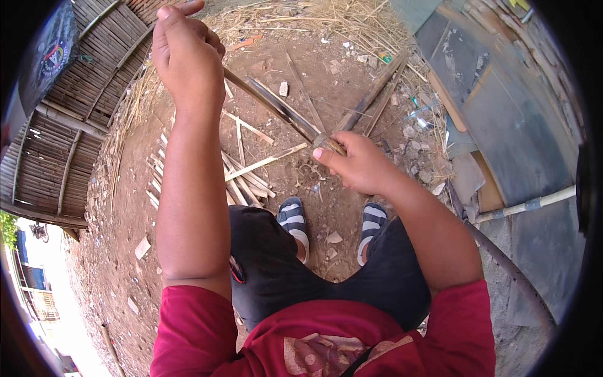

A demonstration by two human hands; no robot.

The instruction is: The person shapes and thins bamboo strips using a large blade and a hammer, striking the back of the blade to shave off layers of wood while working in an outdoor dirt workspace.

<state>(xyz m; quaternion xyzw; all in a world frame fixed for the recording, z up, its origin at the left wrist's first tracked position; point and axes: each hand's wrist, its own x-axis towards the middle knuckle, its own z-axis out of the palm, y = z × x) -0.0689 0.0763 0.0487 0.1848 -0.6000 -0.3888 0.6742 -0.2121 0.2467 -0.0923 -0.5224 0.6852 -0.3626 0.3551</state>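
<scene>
My left hand, raised at the upper left, is closed round a long, thin brown wooden strip. The strip slants down toward my right hand, in front of my knees. That hand is wrapped round the wooden handle of a long knife. Its narrow dark blade runs up and to the left, close beside the strip. Whether blade and strip touch, I cannot tell. Below them, several pale split strips lie crossed on the ground.
Dark weathered poles lie beyond my right hand. Straw covers the far ground. A bamboo-slat wall stands at left; grey panels line the right side. My sandalled feet are on dirt strewn with stones and scraps.
</scene>
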